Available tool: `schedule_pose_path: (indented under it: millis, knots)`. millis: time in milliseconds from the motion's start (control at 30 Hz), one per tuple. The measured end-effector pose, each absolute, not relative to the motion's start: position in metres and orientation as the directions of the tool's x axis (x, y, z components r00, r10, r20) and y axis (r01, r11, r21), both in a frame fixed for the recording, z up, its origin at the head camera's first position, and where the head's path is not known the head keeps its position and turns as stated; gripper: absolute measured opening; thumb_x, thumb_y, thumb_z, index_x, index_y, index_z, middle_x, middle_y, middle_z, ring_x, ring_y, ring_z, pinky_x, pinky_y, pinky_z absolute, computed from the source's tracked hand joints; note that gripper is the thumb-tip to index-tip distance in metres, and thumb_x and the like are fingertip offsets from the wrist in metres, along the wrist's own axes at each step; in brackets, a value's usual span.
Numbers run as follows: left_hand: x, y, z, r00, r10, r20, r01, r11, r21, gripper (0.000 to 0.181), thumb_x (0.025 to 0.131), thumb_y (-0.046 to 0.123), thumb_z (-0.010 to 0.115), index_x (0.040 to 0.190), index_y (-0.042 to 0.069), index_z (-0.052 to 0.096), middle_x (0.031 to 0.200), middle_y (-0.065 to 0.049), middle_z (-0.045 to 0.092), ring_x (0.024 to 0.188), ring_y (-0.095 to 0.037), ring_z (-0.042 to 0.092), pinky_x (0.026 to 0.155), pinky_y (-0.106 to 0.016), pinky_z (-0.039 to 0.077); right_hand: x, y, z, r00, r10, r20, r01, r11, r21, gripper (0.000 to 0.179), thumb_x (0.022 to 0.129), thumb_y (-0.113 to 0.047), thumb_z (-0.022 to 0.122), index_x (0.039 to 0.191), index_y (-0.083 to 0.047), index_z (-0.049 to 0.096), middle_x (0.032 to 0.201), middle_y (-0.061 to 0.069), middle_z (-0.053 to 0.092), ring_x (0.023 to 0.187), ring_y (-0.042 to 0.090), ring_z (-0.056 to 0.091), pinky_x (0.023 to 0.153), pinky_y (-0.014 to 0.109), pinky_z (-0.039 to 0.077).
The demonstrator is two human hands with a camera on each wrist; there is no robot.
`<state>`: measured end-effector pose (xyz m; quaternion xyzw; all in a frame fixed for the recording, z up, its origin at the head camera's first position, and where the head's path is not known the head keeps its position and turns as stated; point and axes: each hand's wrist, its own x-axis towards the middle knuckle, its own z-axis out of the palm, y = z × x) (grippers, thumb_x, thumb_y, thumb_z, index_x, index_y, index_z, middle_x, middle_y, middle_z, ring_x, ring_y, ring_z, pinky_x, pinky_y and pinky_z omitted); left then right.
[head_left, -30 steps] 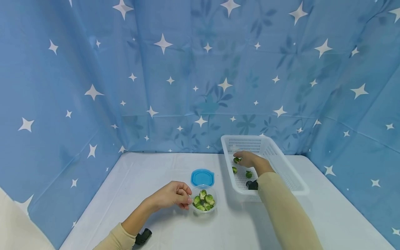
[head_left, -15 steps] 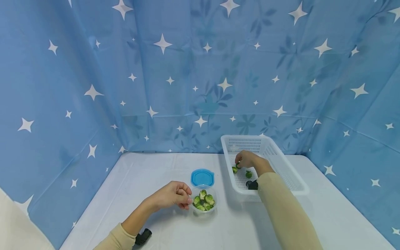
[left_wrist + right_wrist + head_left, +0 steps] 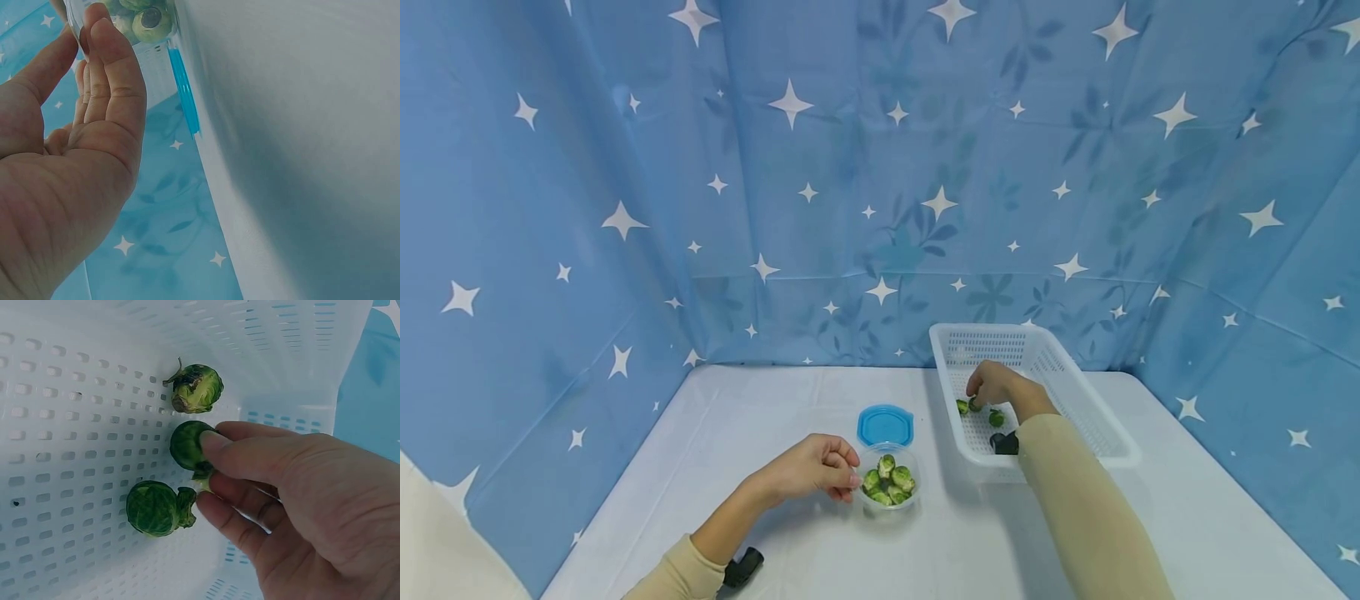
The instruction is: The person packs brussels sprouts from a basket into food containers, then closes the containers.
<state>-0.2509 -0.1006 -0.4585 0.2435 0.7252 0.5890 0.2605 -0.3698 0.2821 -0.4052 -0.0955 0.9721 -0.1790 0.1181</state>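
My left hand (image 3: 816,468) pinches the rim of a small clear plastic tub (image 3: 917,472) with thumb and fingertips. Several halved-looking green Brussels sprouts (image 3: 902,478) fill the tub. In the left wrist view, the thumb and fingers meet on the tub's wall. My right hand (image 3: 1000,385) reaches down into a white slotted basket (image 3: 1120,425). Up close in the right wrist view, its thumb and fingers hold a dark green Brussels sprout (image 3: 185,447). One yellowish sprout (image 3: 197,389) and another leafy green sprout (image 3: 152,508) lie on either side of it.
A blue lid (image 3: 886,426) lies flat just behind the tub. Both stand on a white-covered table (image 3: 775,400), left of the basket. Blue star-patterned curtain (image 3: 820,208) encloses the back and sides. Black wrist devices (image 3: 743,568) show at both wrists.
The right hand has drawn slightly nearer inside the basket, bringing a sprout from the far-left part toward the others; its fingers have closed round it. The left hand and tub have not moved.
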Motion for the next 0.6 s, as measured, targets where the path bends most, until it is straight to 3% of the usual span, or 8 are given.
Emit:
schedule_pose_path:
  millis: [167,600]
  knots:
    - [-0.2515,-0.1005,-0.4591,-0.743,0.663,-0.089,0.048,0.187,0.981,0.036,0.098,0.012,0.072,0.12,-0.013,0.058,0.097,-0.026,0.074,0.078,-0.021,0.076,0.077,-0.041,0.065,-0.3699,0.2823,-0.4062,-0.954,-0.213,-0.212,-0.127,0.926,-0.356,0.022,0.089,-0.002,0.076,0.11,-0.007,0.08,0.111,0.009,0.076,0.096,0.023,0.071,0.084,0.044,0.062]
    - [-0.2501,-0.0999,-0.4573,-0.748,0.656,-0.1,0.034,0.189,0.981,0.035,0.098,0.012,0.073,0.119,-0.012,0.059,0.098,-0.03,0.073,0.078,-0.021,0.075,0.077,-0.041,0.065,-0.3735,0.281,-0.4041,-0.948,-0.249,-0.198,-0.159,0.91,-0.384,0.022,0.092,-0.006,0.074,0.114,-0.003,0.077,0.113,0.01,0.074,0.106,0.029,0.068,0.093,0.053,0.058]
